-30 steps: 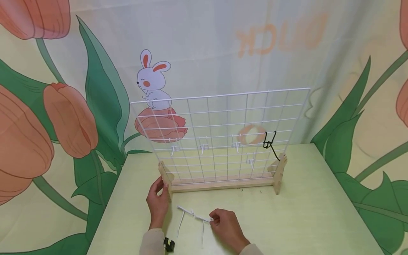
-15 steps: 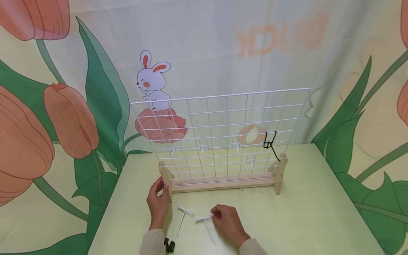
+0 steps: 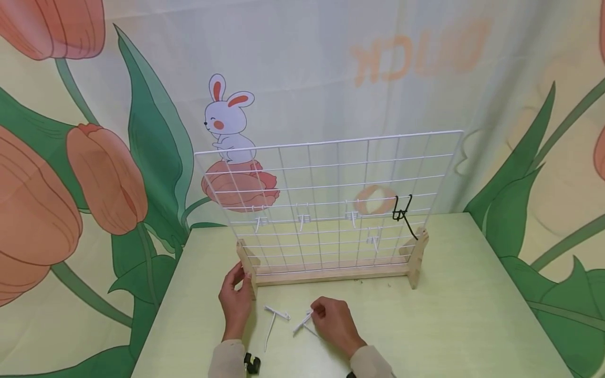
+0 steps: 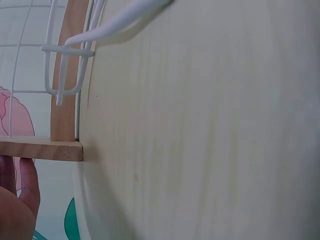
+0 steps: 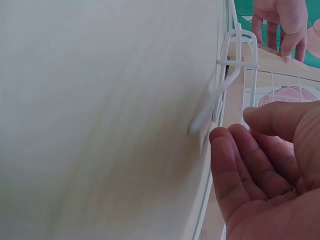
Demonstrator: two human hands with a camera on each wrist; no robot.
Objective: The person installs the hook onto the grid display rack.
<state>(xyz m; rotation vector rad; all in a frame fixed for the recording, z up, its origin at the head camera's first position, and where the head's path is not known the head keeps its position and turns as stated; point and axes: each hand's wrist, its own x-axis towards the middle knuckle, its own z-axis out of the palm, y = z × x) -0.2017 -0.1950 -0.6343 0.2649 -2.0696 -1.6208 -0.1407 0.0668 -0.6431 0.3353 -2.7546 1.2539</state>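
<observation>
At the left wooden side support of the white wire grid rack, my left hand touches the outer face, its fingertips resting against the wood. My right hand pinches one end of a white wire hook low over the table, with the prong slanting toward my palm. In the right wrist view, thumb and forefinger meet at the wire hook. Beside it a second white hook lies on the table between my hands.
Several white hooks hang on the grid, and a black hook hangs at its right. The pale table extends around the wooden base. Behind stands a curtain printed with tulips and a rabbit.
My right hand has shifted slightly away from me, turning the pinched hook so its near end swings down and its prong points further right. My left hand has stayed at the wooden support.
</observation>
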